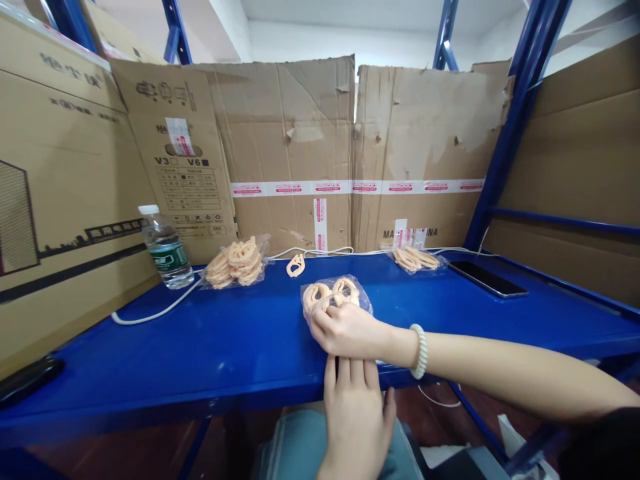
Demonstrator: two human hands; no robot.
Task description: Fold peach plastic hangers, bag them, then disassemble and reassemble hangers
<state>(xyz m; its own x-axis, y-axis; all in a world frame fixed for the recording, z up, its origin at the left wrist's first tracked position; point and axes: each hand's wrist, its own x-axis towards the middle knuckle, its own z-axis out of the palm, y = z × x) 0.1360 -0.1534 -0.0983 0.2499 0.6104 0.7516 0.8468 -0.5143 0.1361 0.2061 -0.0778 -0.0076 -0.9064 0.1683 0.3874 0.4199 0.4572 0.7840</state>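
A clear plastic bag [363, 293] with peach-coloured, loop-shaped pieces [345, 291] lies near the middle of the blue shelf. My right hand [345, 330], reaching in from the right, has its fingers curled down on the near side of this bag. Below it, at the shelf's front edge, my left hand [355, 407] points forward with fingers straight and thumb apart. Its fingertips meet the underside of my right hand, and their contact with the bag is hidden.
On the blue shelf [240, 353] are a bagged stack of peach loops [235, 263], one loose loop [296, 265], another bag [415, 259], a phone [487, 279], a water bottle [167, 250] and a white cable [155, 319]. Cardboard [290, 153] walls the back and sides.
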